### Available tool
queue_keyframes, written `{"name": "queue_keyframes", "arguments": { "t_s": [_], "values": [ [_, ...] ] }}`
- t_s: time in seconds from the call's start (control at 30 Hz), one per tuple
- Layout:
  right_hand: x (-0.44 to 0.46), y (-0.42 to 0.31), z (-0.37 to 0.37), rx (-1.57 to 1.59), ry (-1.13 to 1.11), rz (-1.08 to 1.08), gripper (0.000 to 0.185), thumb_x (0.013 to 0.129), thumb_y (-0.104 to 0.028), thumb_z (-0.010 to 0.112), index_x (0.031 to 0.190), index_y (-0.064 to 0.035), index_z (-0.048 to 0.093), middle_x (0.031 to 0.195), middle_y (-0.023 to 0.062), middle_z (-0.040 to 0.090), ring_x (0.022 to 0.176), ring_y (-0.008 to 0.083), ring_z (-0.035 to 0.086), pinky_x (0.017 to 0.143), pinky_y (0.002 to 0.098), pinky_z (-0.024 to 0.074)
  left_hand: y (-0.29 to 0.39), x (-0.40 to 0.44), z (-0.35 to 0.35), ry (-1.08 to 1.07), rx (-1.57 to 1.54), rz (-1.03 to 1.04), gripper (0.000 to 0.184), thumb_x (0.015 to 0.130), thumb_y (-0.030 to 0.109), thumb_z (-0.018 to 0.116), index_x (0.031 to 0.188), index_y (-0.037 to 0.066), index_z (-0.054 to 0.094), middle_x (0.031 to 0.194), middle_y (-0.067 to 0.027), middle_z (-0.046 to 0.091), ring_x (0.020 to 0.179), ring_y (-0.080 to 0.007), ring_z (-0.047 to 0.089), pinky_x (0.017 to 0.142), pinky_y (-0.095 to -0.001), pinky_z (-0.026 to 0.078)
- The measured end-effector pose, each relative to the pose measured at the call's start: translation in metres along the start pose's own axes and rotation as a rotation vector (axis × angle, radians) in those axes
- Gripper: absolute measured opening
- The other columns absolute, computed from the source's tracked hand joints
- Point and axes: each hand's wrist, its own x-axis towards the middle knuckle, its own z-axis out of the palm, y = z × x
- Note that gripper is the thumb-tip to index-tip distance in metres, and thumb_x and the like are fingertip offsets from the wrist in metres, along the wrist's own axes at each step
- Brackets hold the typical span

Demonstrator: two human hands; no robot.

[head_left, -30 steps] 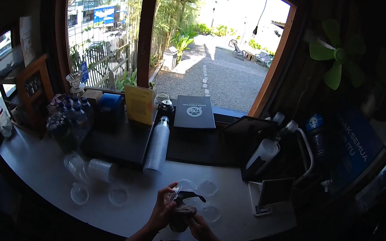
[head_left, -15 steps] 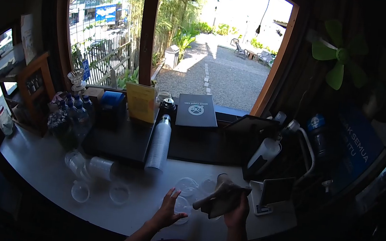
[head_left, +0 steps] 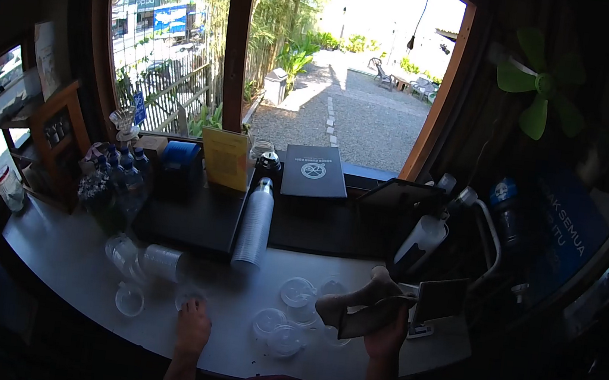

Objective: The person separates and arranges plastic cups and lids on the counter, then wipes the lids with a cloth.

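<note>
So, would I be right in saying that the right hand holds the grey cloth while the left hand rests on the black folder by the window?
Not quite: in the head view, the left hand is at a clear plastic piece on the counter. The right hand does hold the grey cloth.

Café-style drinks counter (head_left: 230, 313) | stacked plastic cups (head_left: 254, 225) | clear lids (head_left: 284, 341) | wide window (head_left: 235, 69)

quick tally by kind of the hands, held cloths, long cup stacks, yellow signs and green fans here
Hands: 2 (left hand, right hand)
Held cloth: 1
Long cup stack: 1
Yellow sign: 1
Green fan: 1
Total: 6
</note>
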Motion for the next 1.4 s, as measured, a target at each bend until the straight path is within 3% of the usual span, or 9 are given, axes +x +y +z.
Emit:
{"name": "queue_keyframes", "arguments": {
  "t_s": [0.57,0.7,0.8,0.93,1.03,1.1,1.17,1.3,1.4],
  "values": [
    [-0.033,0.049,0.008,-0.103,-0.278,0.229,0.065,0.103,-0.053,0.044,0.15,-0.0073,0.038,0.149,0.0119,0.045,0.137,0.0289,0.045,0.114,0.0477,0.0342,0.079,0.019,-0.089,0.19,-0.951,0.055,0.014,0.093,0.005,0.055,0.104,-0.002,0.06,0.099,-0.0186,0.064,0.098,-0.0285,0.067,0.087,-0.0376,0.053],
    [-0.063,0.088,0.025,-0.476,-0.57,0.38,0.046,0.104,-0.037,0.048,0.135,-0.0038,0.045,0.13,0.0127,0.05,0.124,0.0229,0.048,0.104,0.0398,0.0397,0.138,0.016,-0.064,0.038,-1.637,0.085,0.029,0.093,0.013,0.065,0.116,0.001,0.052,0.108,-0.0147,0.066,0.103,-0.0229,0.067,0.088,-0.0359,0.053],
    [-0.05,0.076,0.077,-0.756,-0.545,0.472,0.027,0.098,-0.023,0.061,0.111,-0.001,0.055,0.103,0.0092,0.058,0.098,0.0214,0.059,0.083,0.0409,0.0507,0.154,0.0,-0.053,-0.086,-1.242,0.359,0.052,0.084,0.015,0.078,0.125,0.005,0.047,0.109,-0.0132,0.065,0.099,-0.0227,0.067,0.087,-0.0353,0.053],
    [-0.039,0.102,0.009,-1.213,-0.515,-0.018,0.038,0.096,-0.032,0.065,0.116,-0.0023,0.053,0.103,0.0089,0.058,0.097,0.0209,0.061,0.079,0.0351,0.0522,0.161,-0.02,-0.027,-0.328,-1.426,0.336,0.05,0.089,0.018,0.072,0.129,0.006,0.046,0.112,-0.0131,0.062,0.107,-0.0191,0.061,0.09,-0.0335,0.05],
    [-0.049,0.103,0.03,-0.803,-0.435,0.267,0.052,0.097,-0.036,0.062,0.133,-0.0011,0.047,0.125,0.0141,0.053,0.119,0.0268,0.053,0.101,0.039,0.0441,0.163,-0.015,-0.029,-0.298,-1.66,0.15,0.034,0.099,0.016,0.059,0.129,0.005,0.045,0.113,-0.0114,0.058,0.106,-0.0165,0.058,0.092,-0.0316,0.047],
    [-0.053,0.112,0.033,-1.163,-0.785,-0.261,0.054,0.092,-0.03,0.065,0.134,-0.0027,0.045,0.134,0.0158,0.046,0.132,0.0325,0.039,0.113,0.046,0.0278,0.164,-0.013,-0.046,-0.136,-1.631,0.176,0.027,0.103,0.014,0.053,0.127,0.005,0.044,0.113,-0.0084,0.054,0.101,-0.0152,0.055,0.091,-0.0309,0.047],
    [-0.052,0.111,0.036,-1.228,-0.809,-0.341,0.047,0.088,-0.024,0.069,0.126,-0.0036,0.051,0.123,0.0158,0.051,0.121,0.0355,0.046,0.107,0.0491,0.0348,0.168,-0.023,-0.047,-0.267,-1.817,-0.068,0.033,0.1,0.015,0.059,0.127,0.005,0.043,0.114,-0.0091,0.054,0.103,-0.0161,0.055,0.092,-0.0313,0.047],
    [-0.042,0.114,0.015,-1.424,-0.65,-0.467,0.027,0.075,-0.015,0.072,0.095,-0.0047,0.058,0.09,0.014,0.056,0.092,0.0371,0.057,0.083,0.053,0.0446,0.164,-0.044,-0.021,-0.245,-1.519,0.255,0.043,0.095,0.015,0.068,0.128,0.004,0.044,0.112,-0.0118,0.057,0.103,-0.0185,0.057,0.092,-0.0342,0.047],
    [-0.034,0.118,-0.002,-1.452,-0.535,-0.632,0.026,0.076,-0.016,0.072,0.096,-0.0037,0.059,0.091,0.0157,0.057,0.092,0.0376,0.058,0.085,0.0527,0.0457,0.166,-0.05,-0.027,-0.284,-1.456,0.294,0.036,0.097,0.014,0.063,0.127,0.004,0.045,0.11,-0.0118,0.058,0.103,-0.0185,0.057,0.09,-0.0346,0.047]
  ]
}}
